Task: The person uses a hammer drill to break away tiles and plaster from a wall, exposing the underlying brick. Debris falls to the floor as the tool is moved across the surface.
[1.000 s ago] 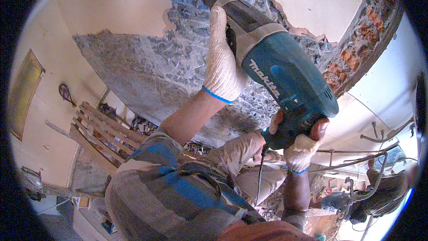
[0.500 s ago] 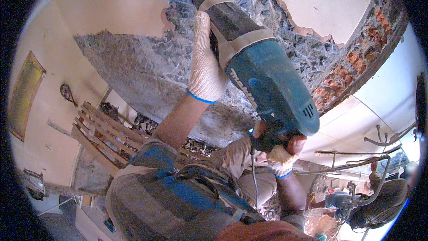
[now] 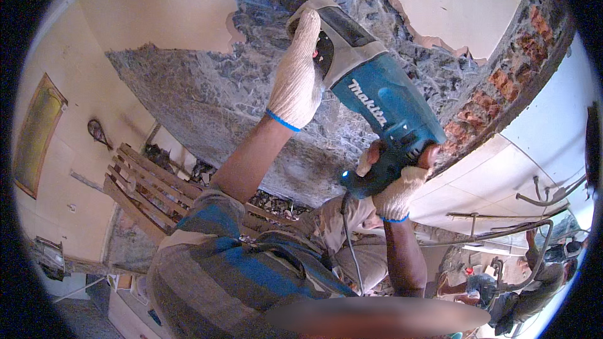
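Observation:
A teal and grey rotary hammer drill (image 3: pixel 392 97) is held up against the wall, its front end pointing to the upper left. My left hand (image 3: pixel 295 78), in a white knit glove with a blue cuff, is closed at the front of the drill body behind the dark nose. My right hand (image 3: pixel 402 191), in a matching glove with bare fingertips, wraps the rear handle. A power cord (image 3: pixel 350 245) hangs from the handle. Behind the nose lies the rough grey wall patch (image 3: pixel 207 88), stripped of plaster; haze hides the bit's tip.
Jagged cream plaster (image 3: pixel 452 6) borders the patch. Exposed red brick (image 3: pixel 502 85) runs along the right edge. A wooden slatted pallet (image 3: pixel 147 185) leans at left, with rubble (image 3: pixel 276 204) below. Bent pipes (image 3: pixel 546 238) stand at right, near another person (image 3: pixel 534 295).
The drill has rolled, showing more of its side and handle. My right hand has risen with the handle, and my left hand has shifted slightly up and right.

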Action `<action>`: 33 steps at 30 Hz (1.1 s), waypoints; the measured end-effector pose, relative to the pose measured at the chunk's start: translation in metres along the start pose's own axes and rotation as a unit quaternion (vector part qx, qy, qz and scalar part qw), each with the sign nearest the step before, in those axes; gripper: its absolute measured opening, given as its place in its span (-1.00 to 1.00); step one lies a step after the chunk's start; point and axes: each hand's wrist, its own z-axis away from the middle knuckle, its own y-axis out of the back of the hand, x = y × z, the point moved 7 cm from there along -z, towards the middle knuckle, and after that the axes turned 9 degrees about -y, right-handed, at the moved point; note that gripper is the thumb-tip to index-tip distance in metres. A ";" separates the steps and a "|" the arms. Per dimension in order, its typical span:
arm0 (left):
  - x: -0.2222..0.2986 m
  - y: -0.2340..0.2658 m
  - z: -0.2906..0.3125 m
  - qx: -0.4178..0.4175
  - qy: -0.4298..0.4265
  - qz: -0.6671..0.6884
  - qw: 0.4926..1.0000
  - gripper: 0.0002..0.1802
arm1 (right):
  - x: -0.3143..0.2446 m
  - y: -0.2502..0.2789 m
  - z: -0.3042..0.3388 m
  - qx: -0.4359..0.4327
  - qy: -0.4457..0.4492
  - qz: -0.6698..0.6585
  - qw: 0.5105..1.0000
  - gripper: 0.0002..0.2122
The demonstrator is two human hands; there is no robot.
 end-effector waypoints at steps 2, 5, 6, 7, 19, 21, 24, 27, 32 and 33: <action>-0.004 0.006 -0.006 0.002 0.000 -0.033 0.999 -0.36 | 0.002 -0.004 -0.001 -0.009 -0.031 -0.044 0.998 -0.05; -0.009 0.011 -0.012 -0.004 -0.006 -0.058 0.998 -0.33 | -0.003 -0.007 -0.004 -0.002 -0.014 -0.025 1.000 -0.02; -0.009 0.010 -0.013 -0.008 -0.007 -0.065 0.998 -0.32 | -0.003 -0.005 -0.005 0.017 -0.025 -0.021 0.999 -0.01; -0.010 0.010 -0.013 -0.005 0.000 -0.077 0.997 -0.31 | -0.004 -0.004 -0.009 0.021 -0.041 -0.021 0.999 0.00; 0.023 -0.008 0.050 0.038 0.034 -0.026 0.998 -0.37 | 0.080 0.010 0.057 -0.094 -0.057 -0.140 0.984 0.08; 0.026 -0.010 0.059 0.031 0.050 0.008 0.998 -0.35 | 0.089 0.018 0.064 -0.096 -0.009 -0.052 0.994 0.20; 0.026 -0.012 0.065 0.024 0.057 -0.015 0.998 -0.30 | 0.103 0.027 0.081 -0.080 0.043 -0.029 0.995 0.07; 0.027 -0.016 0.064 0.020 0.034 -0.027 0.999 -0.29 | 0.109 0.041 0.081 -0.039 0.040 -0.031 0.998 -0.11; 0.032 -0.026 0.044 -0.016 -0.019 -0.026 0.999 -0.31 | 0.081 0.044 0.065 -0.066 0.100 0.117 0.986 -0.34; 0.030 -0.026 0.041 -0.016 -0.014 -0.013 1.000 -0.31 | 0.075 0.040 0.062 -0.106 0.101 0.050 0.988 -0.34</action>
